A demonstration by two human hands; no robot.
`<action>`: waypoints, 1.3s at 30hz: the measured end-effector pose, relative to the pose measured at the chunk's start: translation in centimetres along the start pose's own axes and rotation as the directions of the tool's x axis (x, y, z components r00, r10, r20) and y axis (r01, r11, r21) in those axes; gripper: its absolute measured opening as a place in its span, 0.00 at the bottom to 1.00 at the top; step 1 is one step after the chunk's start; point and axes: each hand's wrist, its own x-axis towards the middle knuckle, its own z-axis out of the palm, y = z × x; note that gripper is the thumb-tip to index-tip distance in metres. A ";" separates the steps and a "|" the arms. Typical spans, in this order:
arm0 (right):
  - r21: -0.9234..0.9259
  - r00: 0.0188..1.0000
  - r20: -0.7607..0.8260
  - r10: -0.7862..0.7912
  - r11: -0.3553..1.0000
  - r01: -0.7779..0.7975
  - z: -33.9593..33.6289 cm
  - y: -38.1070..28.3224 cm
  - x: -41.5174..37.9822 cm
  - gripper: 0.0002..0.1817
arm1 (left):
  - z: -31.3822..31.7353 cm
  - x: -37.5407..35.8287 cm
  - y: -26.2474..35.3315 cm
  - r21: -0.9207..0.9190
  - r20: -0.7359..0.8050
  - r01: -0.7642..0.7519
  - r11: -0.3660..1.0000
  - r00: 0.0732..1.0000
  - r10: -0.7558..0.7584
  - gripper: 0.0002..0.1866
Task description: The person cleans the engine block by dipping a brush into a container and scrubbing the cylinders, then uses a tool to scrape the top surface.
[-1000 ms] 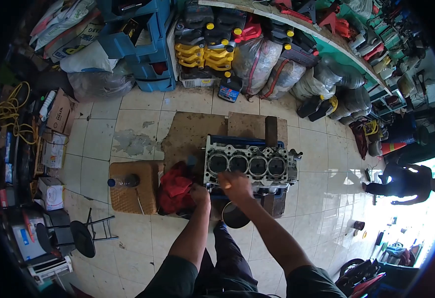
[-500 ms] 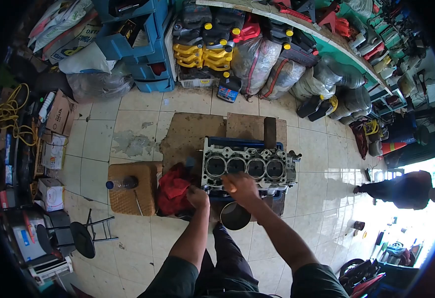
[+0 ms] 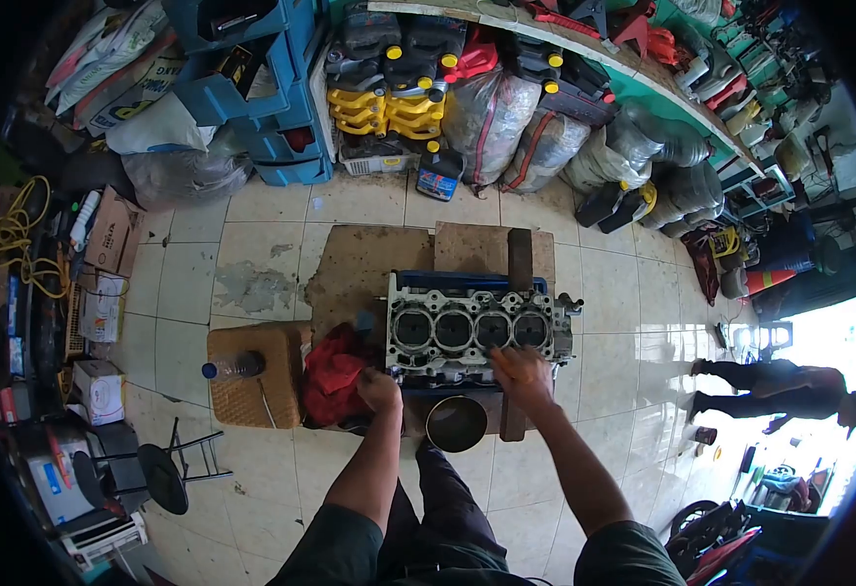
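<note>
An engine block lies on cardboard, its row of several round cylinder bores facing up. My right hand is over the block's near edge, below the two right-hand bores, fingers curled around something I cannot make out. My left hand is closed at the block's near left corner, beside a crumpled red cloth. What its fingers hold is hidden. A round metal bowl sits just in front of the block, near my feet.
A woven stool with a plastic bottle stands left of the cloth. Wooden bars lie under the block. A black stool is farther left. Oil jugs and sacks line the back. A person is at right.
My right hand has moved right along the block's near edge, from the second bore toward the right-hand bores. My left hand stays by the corner. The person at right has changed stance.
</note>
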 end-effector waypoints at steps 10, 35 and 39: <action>0.310 0.992 -0.056 -0.114 0.942 0.126 6.7 -13.3 8.8 0.13 | 0.3 1.2 -2.5 -0.026 0.012 0.028 0.999 1.000 -0.028 0.21; 0.301 0.989 -0.148 -0.013 0.952 0.058 3.9 -8.5 5.5 0.11 | 0.9 2.0 -4.0 0.032 -0.032 -0.034 0.999 0.999 0.035 0.19; 0.333 0.990 -0.088 -0.110 0.934 0.133 6.2 -14.1 9.2 0.11 | 0.5 2.5 -6.2 0.021 0.120 -0.442 0.897 0.892 0.436 0.18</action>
